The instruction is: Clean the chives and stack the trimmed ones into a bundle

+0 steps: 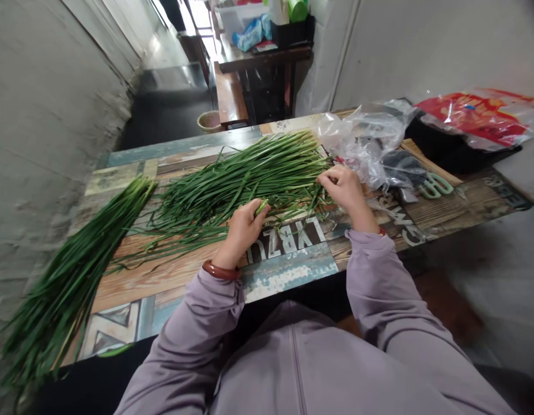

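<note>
A loose heap of long green chives [245, 178] lies across the middle of the patterned table [288, 271]. My left hand [243, 227] is closed around a few chive stalks near the front of the heap. My right hand [345, 187] pinches the pale root ends of stalks at the heap's right side. A second, tidier bundle of chives [80, 265] lies along the table's left edge, apart from both hands.
A crumpled clear plastic bag [370, 141] sits just right of my right hand, with green-handled scissors [435, 185] beyond it. A black bin with a red bag [474, 124] stands at the far right. A dark table with boxes [267, 52] is behind.
</note>
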### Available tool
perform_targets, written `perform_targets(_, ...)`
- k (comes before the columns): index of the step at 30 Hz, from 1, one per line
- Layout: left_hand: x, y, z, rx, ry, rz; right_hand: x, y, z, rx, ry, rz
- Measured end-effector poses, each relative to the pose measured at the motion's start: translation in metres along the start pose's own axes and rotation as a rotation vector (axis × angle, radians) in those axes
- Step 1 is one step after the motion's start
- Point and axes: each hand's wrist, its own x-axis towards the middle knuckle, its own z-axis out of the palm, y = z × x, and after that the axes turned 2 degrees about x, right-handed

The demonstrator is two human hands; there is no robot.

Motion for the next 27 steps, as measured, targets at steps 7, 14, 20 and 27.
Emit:
perform_targets(7,0.0,0.001,-0.001,0.004,0.021,0.014,-0.001,-0.016,0.023,-0.147,-0.062,-0.095)
perform_targets(14,-0.001,0.003,0.0,-0.018,0.036,0.007,-0.004,-0.026,0.024,-0.322,-0.109,-0.112)
perform_targets(20,-0.001,-0.001,0.002,-0.029,0.038,0.043,-0.004,-0.027,0.021,-0.245,-0.118,-0.165)
perform_targets(27,-0.004,0.004,0.0,-0.013,0.264,0.202,-0.007,-0.045,0.022,0.262,-0.091,-0.266)
